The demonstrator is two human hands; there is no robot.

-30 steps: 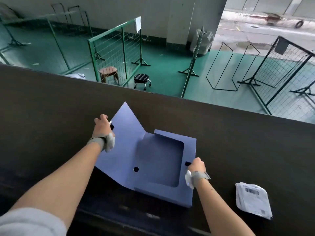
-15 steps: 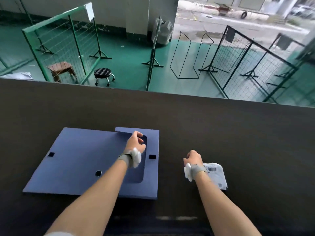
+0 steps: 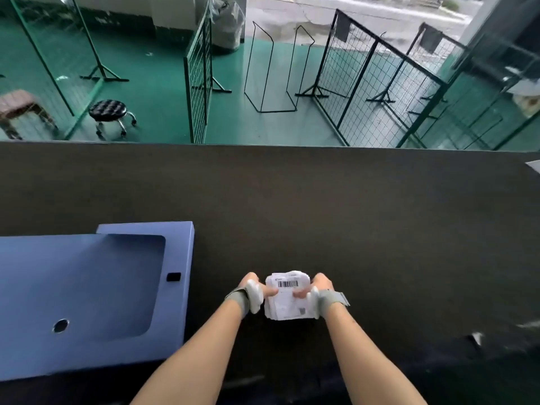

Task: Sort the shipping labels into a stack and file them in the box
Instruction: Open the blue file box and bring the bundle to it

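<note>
Both hands on the paper here! We see the left hand (image 3: 253, 290) gripping one side of the labels (image 3: 287, 296), thumb curled over the top sheet, and the right hand (image 3: 317, 290) clamping the opposite side the same way. The stack sits squeezed between them, barcode up, over the dark table (image 3: 350, 214). Off to the left of the left hand lies the blue box (image 3: 87, 287), lid folded open, flat on the table.

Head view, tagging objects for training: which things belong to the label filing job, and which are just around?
In the job:
stack of shipping labels
blue file box
left hand
right hand

Just around:
black rolling stool
brown stool
wire mesh panels
</note>
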